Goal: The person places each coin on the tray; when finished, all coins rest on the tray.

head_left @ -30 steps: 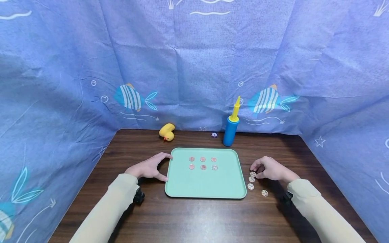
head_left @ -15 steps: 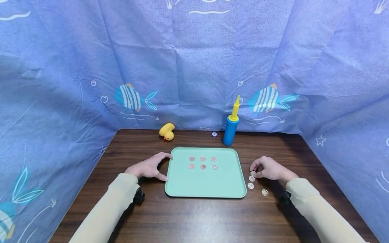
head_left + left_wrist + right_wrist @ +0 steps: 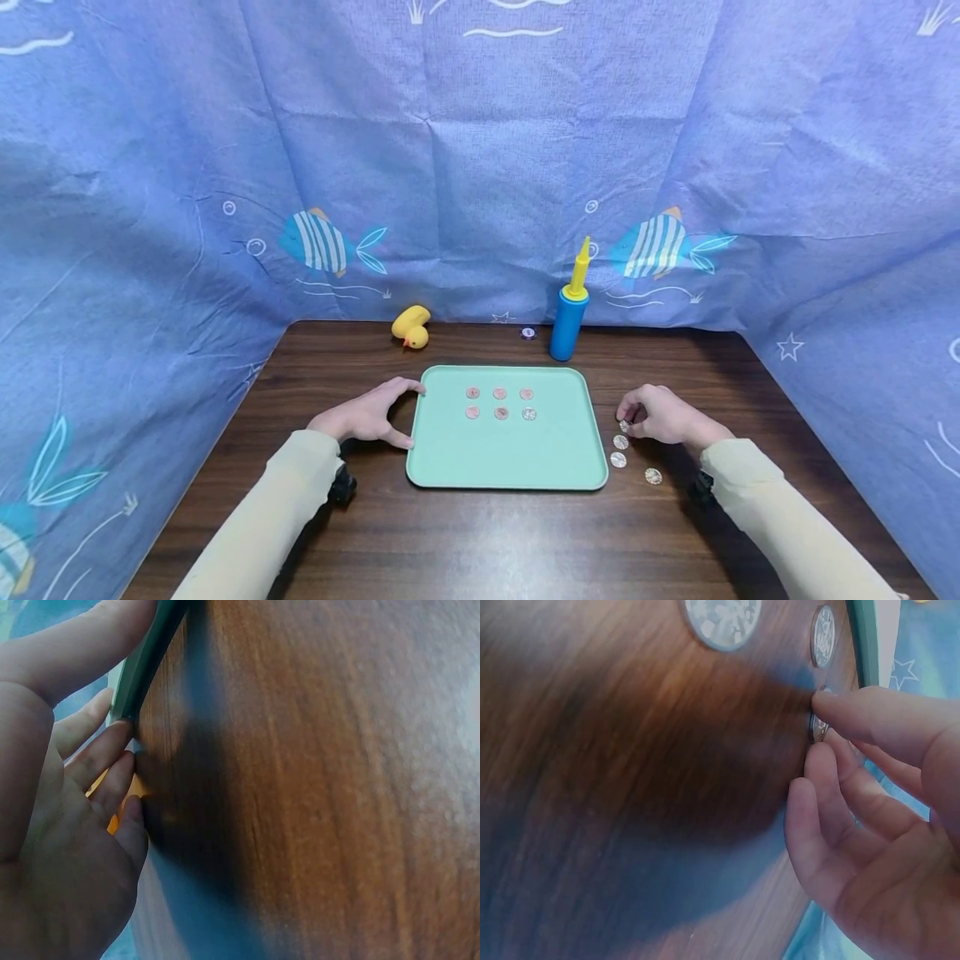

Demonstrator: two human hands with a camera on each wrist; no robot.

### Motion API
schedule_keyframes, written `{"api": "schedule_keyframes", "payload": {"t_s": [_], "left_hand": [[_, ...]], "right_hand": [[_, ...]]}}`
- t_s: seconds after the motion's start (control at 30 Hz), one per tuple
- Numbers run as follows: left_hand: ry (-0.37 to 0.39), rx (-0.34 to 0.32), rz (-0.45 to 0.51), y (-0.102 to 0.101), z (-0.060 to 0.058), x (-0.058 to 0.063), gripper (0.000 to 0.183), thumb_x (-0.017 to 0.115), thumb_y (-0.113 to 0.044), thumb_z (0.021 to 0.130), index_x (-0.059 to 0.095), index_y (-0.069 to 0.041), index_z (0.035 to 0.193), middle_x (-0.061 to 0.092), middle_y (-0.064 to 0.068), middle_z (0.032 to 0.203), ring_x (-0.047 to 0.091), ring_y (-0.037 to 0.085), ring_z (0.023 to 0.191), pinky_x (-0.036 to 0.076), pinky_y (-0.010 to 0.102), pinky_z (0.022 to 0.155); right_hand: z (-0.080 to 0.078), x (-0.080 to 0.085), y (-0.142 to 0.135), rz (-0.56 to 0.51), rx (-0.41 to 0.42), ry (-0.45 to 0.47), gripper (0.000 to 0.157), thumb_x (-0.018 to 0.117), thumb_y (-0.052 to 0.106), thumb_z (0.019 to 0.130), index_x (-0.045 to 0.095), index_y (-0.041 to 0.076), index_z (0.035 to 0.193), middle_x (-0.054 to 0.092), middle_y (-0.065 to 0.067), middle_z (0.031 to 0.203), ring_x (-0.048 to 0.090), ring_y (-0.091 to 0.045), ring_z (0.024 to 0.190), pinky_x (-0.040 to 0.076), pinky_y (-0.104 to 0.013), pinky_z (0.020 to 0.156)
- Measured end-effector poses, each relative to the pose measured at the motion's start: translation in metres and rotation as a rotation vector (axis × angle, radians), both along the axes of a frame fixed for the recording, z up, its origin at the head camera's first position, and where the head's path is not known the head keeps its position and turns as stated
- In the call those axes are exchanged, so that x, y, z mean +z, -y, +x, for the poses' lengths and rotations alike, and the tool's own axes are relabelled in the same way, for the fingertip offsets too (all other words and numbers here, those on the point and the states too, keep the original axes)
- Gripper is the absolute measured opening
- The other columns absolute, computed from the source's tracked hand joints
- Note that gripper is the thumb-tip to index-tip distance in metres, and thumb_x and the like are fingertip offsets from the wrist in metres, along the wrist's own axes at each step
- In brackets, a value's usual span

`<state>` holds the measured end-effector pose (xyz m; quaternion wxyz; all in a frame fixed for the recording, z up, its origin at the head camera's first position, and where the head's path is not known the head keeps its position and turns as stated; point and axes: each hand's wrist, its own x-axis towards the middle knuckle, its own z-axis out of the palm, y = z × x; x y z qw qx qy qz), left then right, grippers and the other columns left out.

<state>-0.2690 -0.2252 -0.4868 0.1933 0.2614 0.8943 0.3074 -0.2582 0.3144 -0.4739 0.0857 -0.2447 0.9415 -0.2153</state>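
Observation:
A mint-green tray [image 3: 517, 454] lies mid-table, with two rows of reddish coins [image 3: 501, 413] and one silvery coin [image 3: 529, 413] on it. My left hand [image 3: 365, 414] is spread at its left side, thumb and index finger touching the rim; the left wrist view shows the fingers [image 3: 105, 761] loosely extended. To the right of the tray, my right hand [image 3: 662, 417] pinches a silvery coin [image 3: 820, 726] by its edges at the tabletop, thumb [image 3: 847, 705] on one side and fingertips on the other. Nearer me lie more silvery coins [image 3: 618, 460].
Behind the tray lie a yellow rubber duck [image 3: 411, 327] and a small round chip [image 3: 528, 332]. A blue hand pump [image 3: 568, 321] with a yellow nozzle stands upright beside them. A blue fish-patterned cloth [image 3: 495, 167] hangs around the dark wooden table [image 3: 487, 542].
The coin at my right fingertips has shifted slightly away from the coin in front of it, and shows less between thumb and fingers. My left hand and the tray stay put.

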Motion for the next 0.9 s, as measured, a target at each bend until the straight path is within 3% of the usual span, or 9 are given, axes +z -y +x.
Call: {"api": "schedule_keyframes", "payload": {"t_s": [0.67, 0.9], "left_hand": [[0.011, 0.005, 0.01, -0.0003, -0.0011, -0.0023, 0.093, 0.091, -0.043, 0.082, 0.043, -0.013, 0.156, 0.036, 0.013, 0.163, 0.03, 0.035, 0.153, 0.029, 0.06, 0.121], [0.022, 0.013, 0.012, -0.0016, -0.0007, -0.0012, 0.092, 0.092, -0.043, 0.081, 0.044, -0.016, 0.156, 0.037, 0.01, 0.162, 0.03, 0.033, 0.153, 0.029, 0.059, 0.121]], "right_hand": [[-0.0075, 0.0091, 0.0059, 0.036, 0.021, 0.097, 0.02, 0.082, -0.001, 0.078, 0.071, 0.013, 0.088, 0.066, 0.007, 0.078, 0.061, -0.011, 0.075, 0.051, -0.028, 0.069], [-0.0058, 0.0062, 0.0021, 0.005, 0.021, 0.089, 0.019, 0.082, 0.001, 0.079, 0.072, 0.014, 0.088, 0.068, 0.007, 0.079, 0.062, -0.01, 0.076, 0.051, -0.028, 0.07]]}}
